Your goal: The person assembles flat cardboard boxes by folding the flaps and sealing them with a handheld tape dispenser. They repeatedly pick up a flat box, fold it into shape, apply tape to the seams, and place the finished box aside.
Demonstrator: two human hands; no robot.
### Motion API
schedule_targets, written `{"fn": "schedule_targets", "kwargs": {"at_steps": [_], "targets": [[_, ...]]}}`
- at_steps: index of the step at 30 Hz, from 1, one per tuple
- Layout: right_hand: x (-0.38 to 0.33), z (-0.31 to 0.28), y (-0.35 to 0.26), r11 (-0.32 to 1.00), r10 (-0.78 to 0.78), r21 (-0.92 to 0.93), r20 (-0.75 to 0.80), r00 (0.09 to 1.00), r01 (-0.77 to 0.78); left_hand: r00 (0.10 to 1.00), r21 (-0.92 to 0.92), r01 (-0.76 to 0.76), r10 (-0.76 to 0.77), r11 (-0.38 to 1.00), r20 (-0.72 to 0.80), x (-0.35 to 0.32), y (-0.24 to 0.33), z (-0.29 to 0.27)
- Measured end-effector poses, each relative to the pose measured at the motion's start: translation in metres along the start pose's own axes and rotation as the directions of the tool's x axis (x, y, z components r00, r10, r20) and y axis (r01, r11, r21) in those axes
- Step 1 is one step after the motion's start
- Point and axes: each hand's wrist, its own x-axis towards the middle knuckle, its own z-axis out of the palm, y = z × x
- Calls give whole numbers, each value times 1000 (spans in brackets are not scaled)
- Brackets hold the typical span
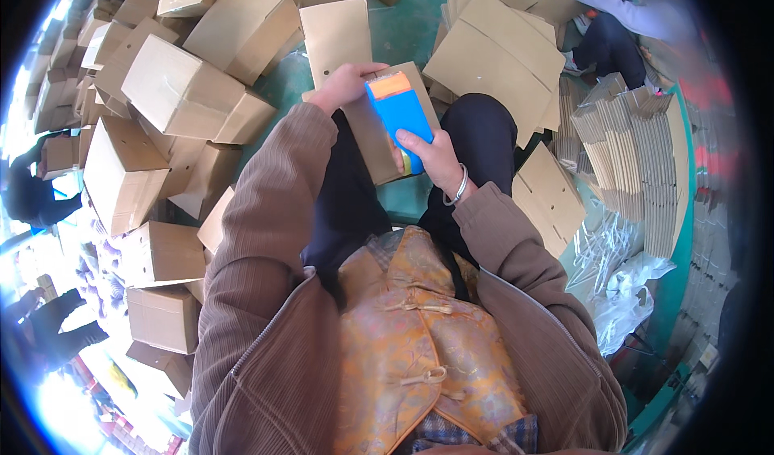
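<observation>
Head view: right hand (436,157) clamps blue-orange tool (401,112); left hand (347,85) partly hidden, grip unclear.

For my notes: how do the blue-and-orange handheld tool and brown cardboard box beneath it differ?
The tool is blue and orange, the box brown. The tool looks smaller than the box. The bare right hand grips the tool; the box lies beneath it. Both look roughly rectangular.

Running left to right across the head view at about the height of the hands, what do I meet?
Piled cardboard boxes → left hand → blue-and-orange handheld item → right hand → standing row of flattened cartons.
</observation>
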Motion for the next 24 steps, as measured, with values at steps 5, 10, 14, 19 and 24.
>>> {"fn": "schedule_targets", "kwargs": {"at_steps": [5, 10, 14, 19, 24], "targets": [[2, -2, 9, 999, -13, -47, -9, 1000, 12, 995, -141, 37, -49, 989, -86, 8, 2, -14], [0, -1, 11, 1000, -18, -22, 4, 1000, 18, 976, -215, 156, -184, 964, -114, -9, 30, -17], [-2, -3, 15, 999, -32, -38, -22, 999, 31, 974, -144, 221, -212, 965, 77, -20, 64, -22], [-5, -3, 19, 1000, -9, -21, -1, 1000, 9, 939, -209, 275, -216, 938, 269, -27, 89, -37], [-5, -3, 21, 1000, -10, -24, -9, 1000, 10, 866, -460, 461, -273, 759, 418, -17, 81, -39]]}}
